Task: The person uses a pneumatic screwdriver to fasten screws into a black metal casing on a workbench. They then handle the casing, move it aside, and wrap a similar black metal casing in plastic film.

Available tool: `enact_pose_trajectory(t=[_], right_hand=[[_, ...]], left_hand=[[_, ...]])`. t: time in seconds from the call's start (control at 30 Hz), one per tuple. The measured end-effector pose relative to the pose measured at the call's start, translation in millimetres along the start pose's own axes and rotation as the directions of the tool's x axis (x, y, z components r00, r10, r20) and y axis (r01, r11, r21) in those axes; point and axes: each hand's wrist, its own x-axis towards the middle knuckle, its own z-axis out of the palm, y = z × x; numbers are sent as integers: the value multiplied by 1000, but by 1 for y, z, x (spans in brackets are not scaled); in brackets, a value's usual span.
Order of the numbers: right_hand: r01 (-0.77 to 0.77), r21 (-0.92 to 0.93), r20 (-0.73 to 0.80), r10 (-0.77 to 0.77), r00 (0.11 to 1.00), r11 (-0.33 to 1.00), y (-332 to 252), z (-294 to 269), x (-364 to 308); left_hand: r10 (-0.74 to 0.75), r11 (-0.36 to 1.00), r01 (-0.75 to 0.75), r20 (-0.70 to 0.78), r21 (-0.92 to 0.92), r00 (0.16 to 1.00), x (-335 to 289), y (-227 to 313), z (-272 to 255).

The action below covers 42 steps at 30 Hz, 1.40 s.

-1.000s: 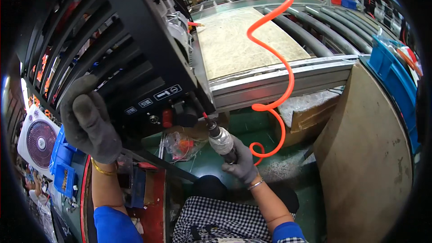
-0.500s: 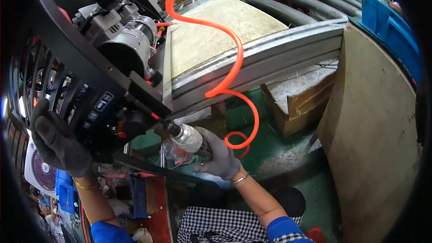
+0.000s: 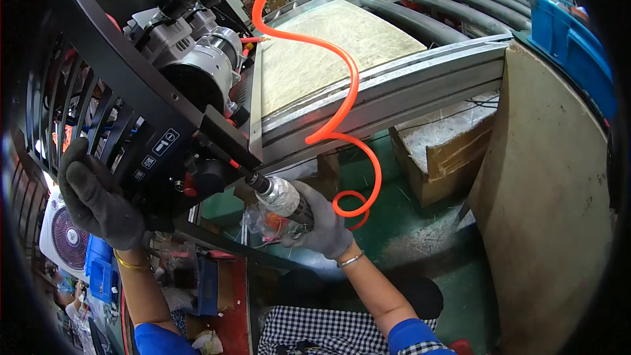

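Observation:
My right hand (image 3: 323, 223), in a grey work glove, is closed around a power screwdriver (image 3: 281, 198) with a silver front and a dark grip. The tool's dark bit end points up and left at the lower corner of a black metal housing (image 3: 131, 59); exactly where its tip meets the housing is hard to make out. My left hand (image 3: 105, 207), gloved as well, rests against the slatted lower left of that housing, fingers stretched upward. Inside the housing sits a silver motor unit (image 3: 197, 69) with black caps. A small red-handled valve (image 3: 188, 186) shows near the lower edge.
A coiled orange air hose (image 3: 355, 85) hangs in front of a roller conveyor (image 3: 420, 20) with a pale board (image 3: 335, 46) on it. Below stands an open cardboard box (image 3: 453, 164) of plastic scraps. A tan panel (image 3: 545, 177) and blue bin (image 3: 568, 46) are at right, a fan (image 3: 66, 233) at left.
The whole view has shifted a little, putting the housing and conveyor slightly farther right. Both hands keep their places on the housing and the screwdriver.

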Motion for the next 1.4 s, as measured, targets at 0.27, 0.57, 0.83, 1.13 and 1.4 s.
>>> enact_pose_trajectory(t=[0.27, 0.57, 0.83, 1.13, 1.4], right_hand=[[-134, 252, 94, 114, 989, 958, -10, -12, -16], [-511, 132, 488, 393, 779, 849, -17, 22, -28], [-547, 59, 464, 462, 756, 835, -10, 37, -44], [-218, -165, 608, 273, 746, 962, -30, 41, -27], [-337, -165, 626, 362, 691, 927, -44, 50, -25]], left_hand=[[-724, 315, 932, 680, 182, 112, -67, 58, -56], [-649, -15, 1000, 761, -3, -8, -93, 1, -119], [-764, 188, 971, 598, -150, 240, -83, -5, -139], [-863, 163, 974, 455, -157, 218, -78, 2, -123], [-832, 231, 957, 475, -174, 287, -75, 9, -126]])
